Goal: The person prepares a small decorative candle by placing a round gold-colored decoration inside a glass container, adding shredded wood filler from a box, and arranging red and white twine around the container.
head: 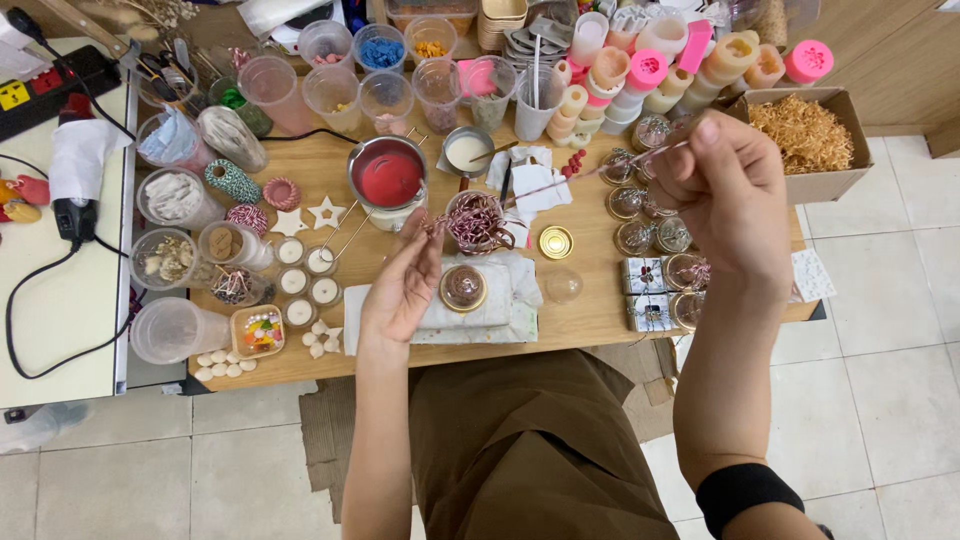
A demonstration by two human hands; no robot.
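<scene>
The left hand (405, 280) hovers just left of the spool (477, 222), a small cup wound with pink-and-white twine, its fingers together and pinched on the twine (560, 185) at the spool's left edge; the right hand (725, 195), raised well right of the spool, has its fingertips clamped on the other end, so the strand runs taut from the spool up to the right. Just below the spool a round jar (463, 288) with a gold rim sits on a folded white cloth (500, 300), which reaches the table's (560, 325) near edge. Bare wood shows only in a strip below and right of the spool, around one gold lid (555, 242) and one clear dome (563, 286); every other side is crowded. Left of the spool stand a metal pot (388, 172) of red wax, two white stars (310, 215) and five small white candles (300, 280). Right of the spool, beyond the dome, two wrapped square parcels (648, 292) lie one below the other near the table's right edge. Far right and above the spool an open cardboard box (808, 140) of straw-coloured shreds overhangs the table corner. Above the spool clear plastic cups (385, 95) crowd the far edge, too many to count surely. Far left of the spool a black power strip (50, 85) lies on a white side table (60, 300)
</scene>
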